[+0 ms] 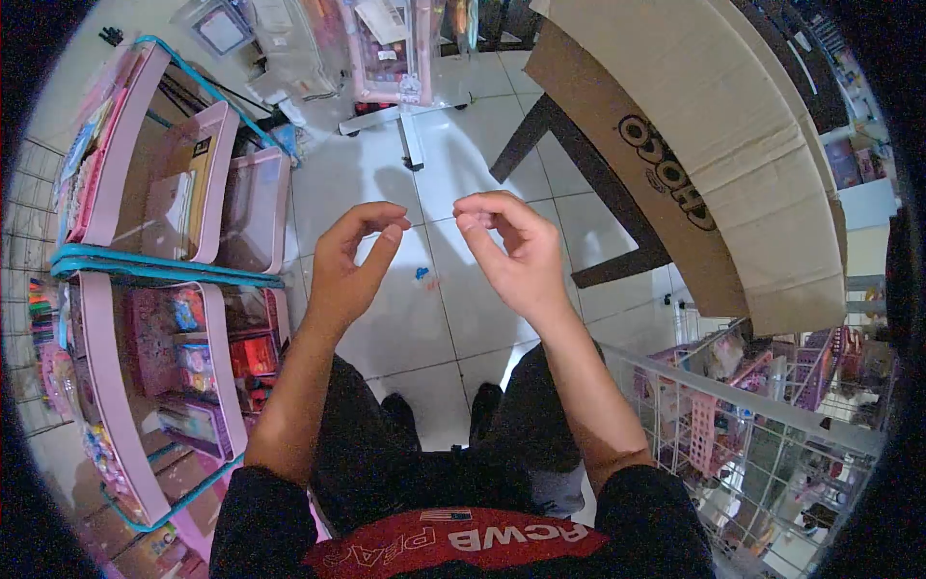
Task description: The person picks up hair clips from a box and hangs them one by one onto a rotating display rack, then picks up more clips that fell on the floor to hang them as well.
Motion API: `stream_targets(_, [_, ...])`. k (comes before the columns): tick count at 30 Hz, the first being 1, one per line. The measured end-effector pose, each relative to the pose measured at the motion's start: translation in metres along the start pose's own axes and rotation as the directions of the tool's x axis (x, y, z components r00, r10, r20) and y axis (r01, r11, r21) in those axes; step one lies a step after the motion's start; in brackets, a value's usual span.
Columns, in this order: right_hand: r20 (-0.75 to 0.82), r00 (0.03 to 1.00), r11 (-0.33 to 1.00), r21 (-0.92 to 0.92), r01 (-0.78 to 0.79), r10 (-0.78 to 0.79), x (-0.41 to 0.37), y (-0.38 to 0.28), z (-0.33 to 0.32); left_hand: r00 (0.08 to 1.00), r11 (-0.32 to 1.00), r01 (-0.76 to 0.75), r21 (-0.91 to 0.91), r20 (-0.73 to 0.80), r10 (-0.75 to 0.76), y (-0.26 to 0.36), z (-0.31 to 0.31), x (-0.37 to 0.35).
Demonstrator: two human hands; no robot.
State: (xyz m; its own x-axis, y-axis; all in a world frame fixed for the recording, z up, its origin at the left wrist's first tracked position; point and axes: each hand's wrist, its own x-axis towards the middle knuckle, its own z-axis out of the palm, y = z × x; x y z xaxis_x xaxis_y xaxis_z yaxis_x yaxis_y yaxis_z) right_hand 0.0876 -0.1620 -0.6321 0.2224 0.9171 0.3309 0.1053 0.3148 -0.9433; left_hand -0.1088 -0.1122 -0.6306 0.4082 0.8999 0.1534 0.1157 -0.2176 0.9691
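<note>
Both hands are raised in front of the body above the white tiled floor [415, 318]. My left hand [357, 256] has its fingers curved, with a gap between thumb and fingertips and nothing visible in it. Facing it, my right hand [511, 246] is curved the same way, its thumb apart from the fingers, and it too holds nothing visible. The two hands do not touch. Below and between them, a small blue scrap [422, 273] lies on the floor.
Pink tiered shelves [125, 338] with goods stand at left. A large cardboard box [694, 145] rests at upper right by a dark frame [622, 261]. A white wire rack [752, 415] with pink baskets is at lower right. A wheeled stand [410, 140] is ahead.
</note>
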Motion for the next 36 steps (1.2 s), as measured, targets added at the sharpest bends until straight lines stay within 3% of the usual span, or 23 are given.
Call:
stream_targets(7, [0.049, 0.999, 1.0, 0.002, -0.014, 0.014, 0.005, 0.077, 0.024, 0.998, 0.997, -0.005, -0.076, -0.059, 0.001, -0.038, -0.011, -0.005])
stream_targets(13, [0.029, 0.965, 0.962, -0.085, -0.259, 0.262, -0.007, 0.161, 0.05, 0.997, 0.995, 0.011, -0.101, -0.08, -0.02, -0.054, -0.017, -0.016])
stream_targets(18, [0.044, 0.925, 0.924, -0.085, -0.373, 0.378, -0.037, 0.229, 0.07, 0.996, 0.994, 0.012, -0.109, -0.086, -0.021, -0.061, -0.023, -0.019])
stream_targets(20, [0.01, 0.875, 0.849, -0.245, -0.467, 0.484, -0.052, 0.256, 0.074, 0.997, 0.993, 0.023, -0.114, -0.074, -0.032, -0.062, -0.026, -0.019])
stream_targets(23, [0.081, 0.806, 0.786, -0.299, -0.541, 0.586, -0.087, 0.323, 0.07, 0.996, 0.992, 0.006, -0.126, -0.083, -0.017, -0.063, -0.027, -0.02])
stream_targets(24, [0.082, 0.81, 0.791, -0.295, -0.536, 0.58, -0.099, 0.346, 0.069, 0.996, 0.993, 0.0, -0.121, -0.083, -0.01, -0.062, -0.027, -0.019])
stream_targets(26, [0.095, 0.845, 0.743, -0.535, -0.403, 0.527, -0.119, 0.38, 0.07, 0.995, 0.992, 0.033, -0.123, -0.086, -0.044, -0.063, -0.027, -0.021])
stream_targets(27, [0.1, 0.846, 0.747, -0.531, -0.399, 0.523, -0.123, 0.383, 0.075, 0.995, 0.99, 0.054, -0.131, -0.082, -0.065, -0.067, -0.027, -0.022])
stream_targets(29, [0.023, 0.861, 0.519, -0.806, -0.284, 0.508, -0.133, 0.39, 0.082, 0.994, 0.989, 0.063, -0.133, -0.082, -0.074, -0.069, -0.026, -0.023])
stream_targets(30, [0.03, 0.858, 0.522, -0.804, -0.284, 0.512, -0.138, 0.394, 0.085, 0.993, 0.988, 0.072, -0.139, -0.08, -0.083, -0.07, -0.025, -0.023])
stream_targets(32, [0.045, 0.855, 0.409, -0.89, -0.2, 0.517, -0.143, 0.397, 0.088, 0.993, 0.987, 0.08, -0.136, -0.078, -0.091, -0.077, -0.025, -0.023])
stream_targets(36, [0.006, 0.849, 0.396, -0.886, -0.24, 0.528, -0.156, 0.395, 0.095, 0.992, 0.987, 0.076, -0.144, -0.085, -0.089, -0.08, -0.023, -0.024])
